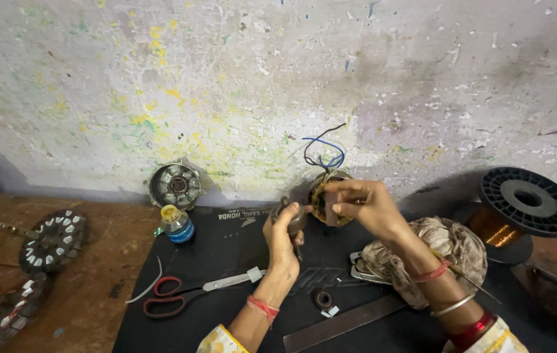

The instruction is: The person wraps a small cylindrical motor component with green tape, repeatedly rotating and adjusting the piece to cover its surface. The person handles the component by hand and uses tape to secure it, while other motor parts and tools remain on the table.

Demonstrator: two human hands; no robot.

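Observation:
My left hand [283,236] grips a small dark metal tool [294,218] beside a round motor stator [323,193] with copper windings. My right hand [364,204] holds the stator from the right, fingers over its rim. Black and blue wires [323,149] rise from the top of the stator. Both hands are raised above a black mat [239,307]. Red threads circle my wrists, and bangles sit on my right forearm.
Red-handled scissors [180,295], a blue bottle with a yellow cap [177,224], a small ring [323,299], a metal ruler [344,322] and a crumpled cloth [448,252] lie on the mat. A copper wire spool [523,209] stands right. Stators [175,185] [53,240] sit left by the paint-stained wall.

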